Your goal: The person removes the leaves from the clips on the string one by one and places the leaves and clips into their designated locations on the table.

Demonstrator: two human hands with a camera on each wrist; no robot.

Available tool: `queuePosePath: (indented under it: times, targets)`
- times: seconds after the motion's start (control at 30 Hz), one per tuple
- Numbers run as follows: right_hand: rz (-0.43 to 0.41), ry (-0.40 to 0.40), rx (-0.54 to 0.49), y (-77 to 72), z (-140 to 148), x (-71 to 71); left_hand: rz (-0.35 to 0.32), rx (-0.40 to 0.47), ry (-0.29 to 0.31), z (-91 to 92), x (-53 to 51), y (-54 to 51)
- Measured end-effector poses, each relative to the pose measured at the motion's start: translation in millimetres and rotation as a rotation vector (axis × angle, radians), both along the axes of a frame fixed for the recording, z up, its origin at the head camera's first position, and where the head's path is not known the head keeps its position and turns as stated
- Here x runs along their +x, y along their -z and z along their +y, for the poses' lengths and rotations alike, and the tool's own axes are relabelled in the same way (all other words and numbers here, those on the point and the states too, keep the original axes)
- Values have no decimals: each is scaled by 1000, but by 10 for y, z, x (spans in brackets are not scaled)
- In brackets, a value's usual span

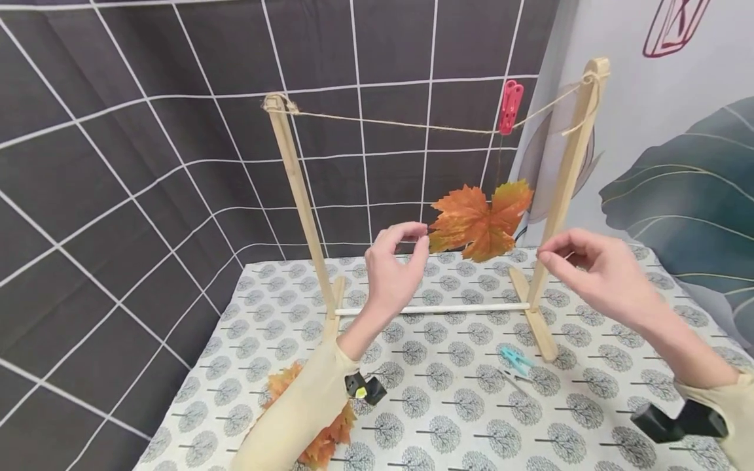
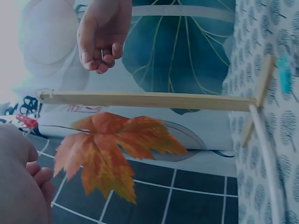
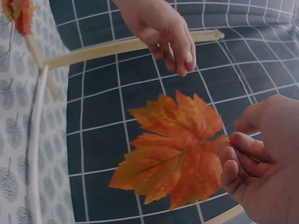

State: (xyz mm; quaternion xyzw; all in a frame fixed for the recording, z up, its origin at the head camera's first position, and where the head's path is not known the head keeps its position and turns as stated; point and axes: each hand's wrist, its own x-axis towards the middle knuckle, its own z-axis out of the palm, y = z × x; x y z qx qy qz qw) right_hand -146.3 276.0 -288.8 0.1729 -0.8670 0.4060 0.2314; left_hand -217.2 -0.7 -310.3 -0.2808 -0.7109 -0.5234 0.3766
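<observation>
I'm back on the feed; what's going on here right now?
A person has both hands raised around an orange leaf, which hangs on a thin strand below the pink clip on the line. The left hand is on one side of it and the right hand on the other; neither seems to grip it. On the table lie a blue clip and more leaves, partly hidden by the left sleeve.

Head view: maple leaves [image 1: 332, 437] lower left, partly under left sleeve [image 1: 297, 415], bottom edge crops them. Slim item [image 1: 516, 382] by cyan clothespin [image 1: 515, 359], lower right: too small to ID. Red drawing [image 1: 676, 27] clipped by top edge, upper right. Left wrist view: left hand [image 2: 21, 179] cut by left edge.
</observation>
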Motion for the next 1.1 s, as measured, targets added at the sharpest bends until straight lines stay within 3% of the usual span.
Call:
queuePosePath:
  times: [0.17,0.4,0.63,0.83,1.1]
  targets:
    - [9,29,-4,-215,-24,-16,2,25,24,110,-68,-140]
    - [52,31,18,-550,-109,-60,24,3,14,236,-186,-294]
    - [73,66,27,-899,-143,-120,-9,-32,7,368,-270,-364]
    - [105,68,-29,-1175,-131,-210,-13,-46,-1,445,-287,-432]
    - [122,79,-35,-1431,-169,-387,-40,-73,-34,510,-352,-553]
